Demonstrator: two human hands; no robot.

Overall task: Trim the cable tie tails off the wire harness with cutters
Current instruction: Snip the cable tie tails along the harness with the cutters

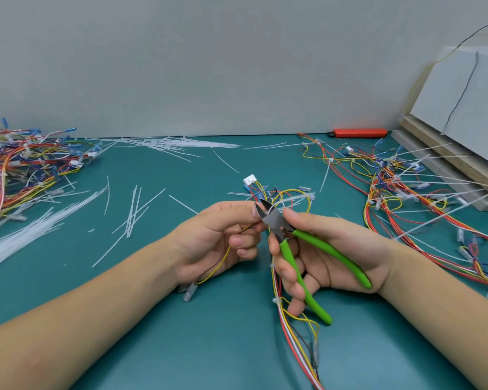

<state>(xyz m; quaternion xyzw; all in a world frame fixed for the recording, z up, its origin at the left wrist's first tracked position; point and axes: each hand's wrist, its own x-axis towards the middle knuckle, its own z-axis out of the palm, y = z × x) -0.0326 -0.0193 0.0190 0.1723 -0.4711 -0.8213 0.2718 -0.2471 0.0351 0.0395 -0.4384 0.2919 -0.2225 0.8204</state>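
My right hand (316,249) grips the green cutters (293,243), blades parted at a tie tail (12 o'clock); my left hand (223,237) pinches the wire harness (288,305). Next, I judge: squeeze flush.

Both forearms are bare above the worktop (181,319); the left hand (217,237) and right hand (327,254) wear no gloves.

no readable text or labels
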